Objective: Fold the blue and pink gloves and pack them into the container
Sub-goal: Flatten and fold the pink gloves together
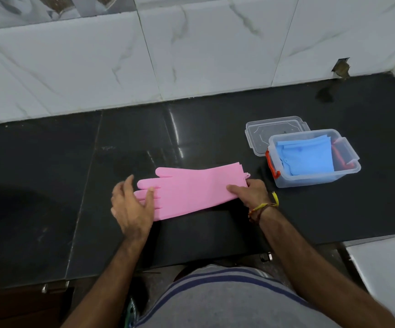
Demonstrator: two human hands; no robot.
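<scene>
Head view looks down on a dark stone counter (49, 174) backed by a white marble-patterned tiled wall (97, 67). Left of centre, the left hand (131, 205) lies over the finger end of the pink gloves (191, 189), its thumb pressing on the glove fingers and its other fingers loosely spread and slightly bent, holding nothing. The pink gloves lie flat on the counter near its front edge, fingers pointing left and cuff to the right, apparently stacked one on the other. At the cuff, the right hand (251, 192) pinches the near corner, thumb on top; a threaded band (262, 208) circles that wrist. Further right and a little farther back stands the clear plastic container (314, 179) with orange handles, open, with the folded blue gloves (306, 156) inside. Its clear lid (262, 133) lies flat just behind it, touching its far-left side.
</scene>
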